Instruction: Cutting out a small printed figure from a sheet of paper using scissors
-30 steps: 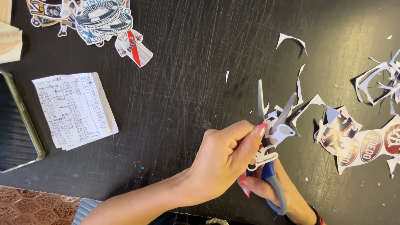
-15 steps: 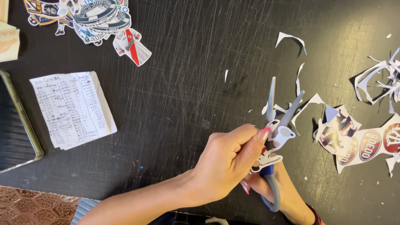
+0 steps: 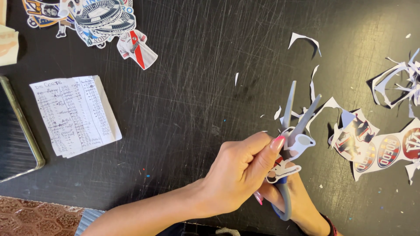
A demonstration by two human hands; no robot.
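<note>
My left hand [image 3: 238, 172] crosses over from the lower left and pinches a small printed paper cutout [image 3: 289, 155] between thumb and fingers. Under it, my right hand [image 3: 302, 203] grips the blue handles of a pair of scissors [image 3: 294, 118]. The grey blades point up and away from me and stand apart, straddling the cutout's upper edge. Most of my right hand is hidden by the left hand and the scissors. Both hands hover over a scratched black table [image 3: 197, 100].
A printed sheet of round and figure pictures [image 3: 376, 146] lies right of the scissors, with white paper scraps [image 3: 396, 78] beyond it. Finished cutouts, one a red-striped shirt [image 3: 136, 48], sit top left. A handwritten note [image 3: 74, 114] and a dark phone [image 3: 15, 131] lie left.
The scissor blades, spread wide a second ago, narrowed and now point more upright. My left hand has turned the cutout slightly; both hands stay in the same spot.
</note>
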